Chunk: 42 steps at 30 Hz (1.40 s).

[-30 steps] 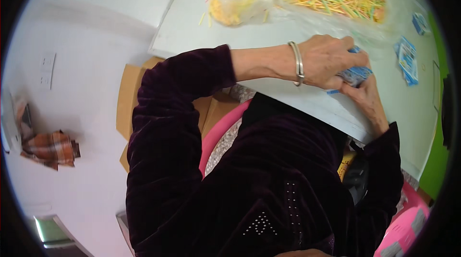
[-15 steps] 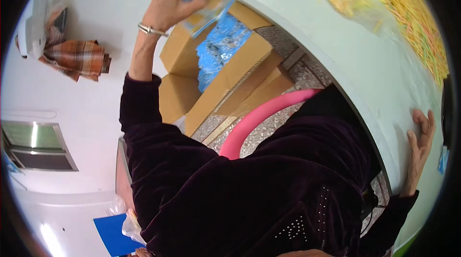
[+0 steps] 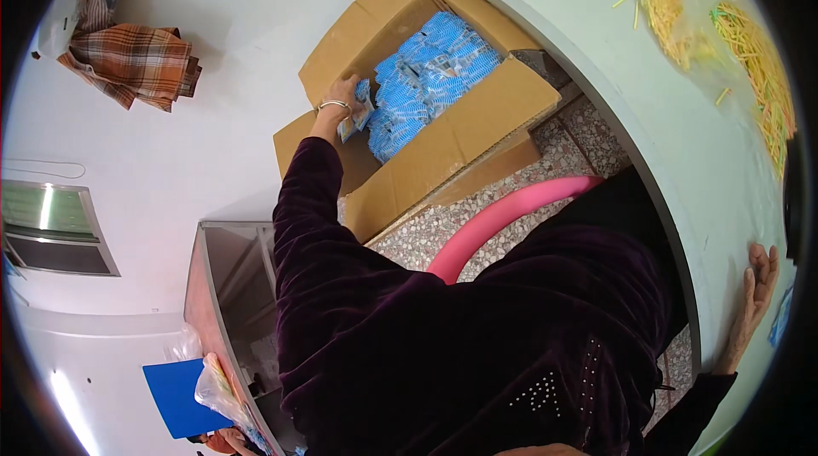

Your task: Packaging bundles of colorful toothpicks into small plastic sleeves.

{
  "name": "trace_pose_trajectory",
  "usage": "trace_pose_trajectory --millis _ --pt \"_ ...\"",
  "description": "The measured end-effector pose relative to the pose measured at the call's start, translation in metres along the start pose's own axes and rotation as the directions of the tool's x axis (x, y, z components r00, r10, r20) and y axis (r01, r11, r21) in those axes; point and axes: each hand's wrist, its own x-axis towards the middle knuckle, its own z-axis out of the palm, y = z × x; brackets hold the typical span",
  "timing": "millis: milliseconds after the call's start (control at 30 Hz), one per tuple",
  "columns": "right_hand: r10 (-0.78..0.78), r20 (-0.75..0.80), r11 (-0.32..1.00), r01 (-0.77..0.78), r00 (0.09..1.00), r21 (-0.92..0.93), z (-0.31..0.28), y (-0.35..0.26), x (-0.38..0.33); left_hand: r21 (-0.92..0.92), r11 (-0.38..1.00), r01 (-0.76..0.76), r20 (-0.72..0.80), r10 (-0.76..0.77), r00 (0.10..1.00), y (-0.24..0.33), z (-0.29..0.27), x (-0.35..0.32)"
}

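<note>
My left hand (image 3: 344, 98), with a bracelet on the wrist, reaches into an open cardboard box (image 3: 464, 128). Its fingers are closed on a blue-and-white packet (image 3: 360, 118) at the box's left side. Rows of similar blue packets (image 3: 439, 64) fill much of the box. Far to the right, my right hand (image 3: 757, 290) rests near the edge of a pale table (image 3: 588, 17), its fingers loosely spread and holding nothing. A blue packet (image 3: 780, 320) lies partly in view just beyond that hand.
Yellow and green thin strips (image 3: 754, 64) lie on the table's far right, some in a clear plastic bag (image 3: 673, 17). A pink curved tube (image 3: 511, 207) crosses beside my lap over the speckled floor (image 3: 558, 149). A plaid cloth (image 3: 141, 64) hangs at the left wall.
My left hand has come down from above the box into its left side with blue packaging in its grip. The view has shifted; my right hand stays over the table.
</note>
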Motion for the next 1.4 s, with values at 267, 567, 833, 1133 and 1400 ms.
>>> trace_pose_trajectory --millis 267,567,833,1133,1400 --pt "0.059 -0.031 0.998 -0.060 0.998 -0.027 0.001 0.000 -0.001 -0.440 0.893 -0.099 -0.138 0.042 0.990 -0.015 0.051 0.014" --pt "0.064 -0.036 0.998 -0.063 0.997 0.025 0.009 -0.006 0.007 -0.220 0.970 -0.101 -0.256 0.042 0.966 -0.004 0.100 0.001" --pt "0.144 -0.107 0.987 -0.134 0.984 0.092 0.003 -0.013 -0.001 -0.171 0.982 -0.079 -0.471 -0.011 0.882 0.036 0.074 0.010" --pt "0.016 -0.616 0.984 0.097 0.788 0.150 -0.046 -0.031 0.023 0.343 0.936 0.080 -0.146 -0.031 0.989 -0.035 0.049 0.033" --pt "0.045 -0.778 0.881 -0.391 0.627 -0.265 -0.103 0.054 0.011 0.234 0.754 -0.614 -0.735 0.550 0.396 0.236 -0.190 -0.002"
